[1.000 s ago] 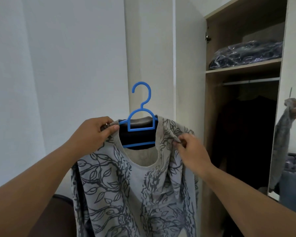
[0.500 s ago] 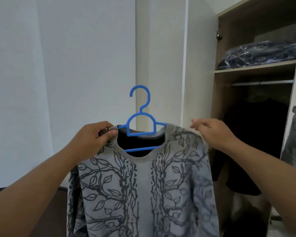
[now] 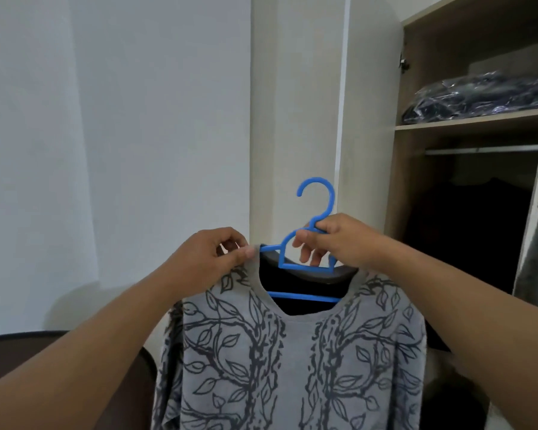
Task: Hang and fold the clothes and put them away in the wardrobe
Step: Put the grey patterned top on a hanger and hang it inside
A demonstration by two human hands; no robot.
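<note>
Right hand (image 3: 339, 240) grips the blue hanger (image 3: 305, 262) below its hook, ready to lift; left hand (image 3: 212, 256) pinches the grey leaf-print top's (image 3: 292, 361) shoulder, keeping it seated.

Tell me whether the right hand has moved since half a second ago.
Yes. The right hand left the sweater's right shoulder and shifted left, away from the wardrobe, to grip the neck of the blue hanger.

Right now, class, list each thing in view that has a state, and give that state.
Blue hanger: carrying the top, not yet on the rail.
Grey leaf-print top: hung on the hanger.
Left hand: pinching the top's shoulder.
Right hand: gripping the hanger's neck.
Wardrobe: open.
</note>
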